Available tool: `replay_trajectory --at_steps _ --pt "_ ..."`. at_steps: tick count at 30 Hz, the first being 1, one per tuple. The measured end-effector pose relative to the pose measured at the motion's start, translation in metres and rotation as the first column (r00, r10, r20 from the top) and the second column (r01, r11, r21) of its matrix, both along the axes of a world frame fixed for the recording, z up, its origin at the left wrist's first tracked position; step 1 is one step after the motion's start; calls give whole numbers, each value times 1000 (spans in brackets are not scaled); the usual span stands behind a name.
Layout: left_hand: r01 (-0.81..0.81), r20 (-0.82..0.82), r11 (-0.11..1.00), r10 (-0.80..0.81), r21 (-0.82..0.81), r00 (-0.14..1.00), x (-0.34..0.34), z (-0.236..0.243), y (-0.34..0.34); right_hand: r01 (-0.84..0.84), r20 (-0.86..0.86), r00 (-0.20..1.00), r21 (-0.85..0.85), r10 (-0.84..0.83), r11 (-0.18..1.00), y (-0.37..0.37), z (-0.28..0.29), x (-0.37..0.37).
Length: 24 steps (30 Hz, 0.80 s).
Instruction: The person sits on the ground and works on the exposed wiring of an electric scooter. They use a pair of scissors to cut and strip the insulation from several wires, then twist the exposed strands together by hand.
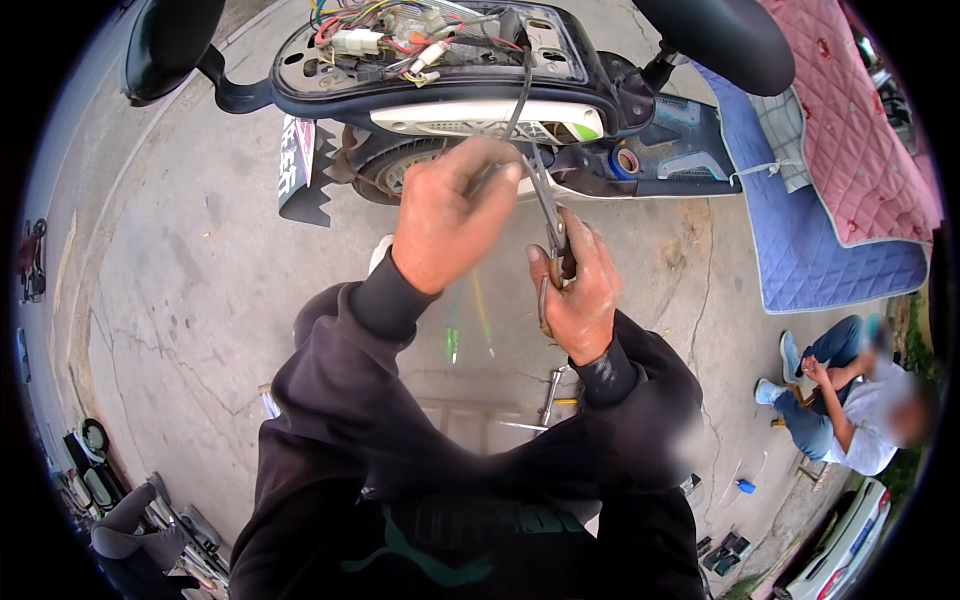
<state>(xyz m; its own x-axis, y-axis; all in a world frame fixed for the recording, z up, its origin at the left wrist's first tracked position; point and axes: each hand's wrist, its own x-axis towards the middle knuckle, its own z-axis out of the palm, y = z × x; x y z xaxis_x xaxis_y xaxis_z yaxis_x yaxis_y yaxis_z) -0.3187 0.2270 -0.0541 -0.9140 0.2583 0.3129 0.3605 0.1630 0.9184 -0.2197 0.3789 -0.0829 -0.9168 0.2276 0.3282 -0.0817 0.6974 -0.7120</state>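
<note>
"Grey, cracked pavement (640, 255) stretches all round, with a quilted blue cover (815, 255) over on the right. What stands on it up front?"

"Scooter (490, 118), crosswise, with a tangle of coloured wires (400, 45) and white plugs lying exposed on top. Blue tape roll (625, 163) sits on its footboard."

"And the hands?"

"Right hand (588, 295) is curled round the handles of a pair of scissors (551, 210). The blades point up toward the scooter, slightly parted."

"The left?"

"Left hand (450, 215) is just beside the blades, thumb and forefinger drawn close together, near the lower end of a dark cable (521, 100) hanging from the scooter. I can't tell whether they grip it; the fingers are in the way."

"Anything lower down?"

"Metal wrench (550, 395) on the ground, near the right cuff. Off to the right, a person (850, 400) sits, hands together."
</note>
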Motion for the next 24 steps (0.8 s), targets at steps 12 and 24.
replay_trajectory --at_steps 12,24 --pt "53 -24 994 -51 98 998 -5 -11 3 -51 51 997 5 50 999 0 8 1" --pt "58 134 996 -66 69 989 -6 -9 3 -38 90 995 -66 44 997 -7 10 6"
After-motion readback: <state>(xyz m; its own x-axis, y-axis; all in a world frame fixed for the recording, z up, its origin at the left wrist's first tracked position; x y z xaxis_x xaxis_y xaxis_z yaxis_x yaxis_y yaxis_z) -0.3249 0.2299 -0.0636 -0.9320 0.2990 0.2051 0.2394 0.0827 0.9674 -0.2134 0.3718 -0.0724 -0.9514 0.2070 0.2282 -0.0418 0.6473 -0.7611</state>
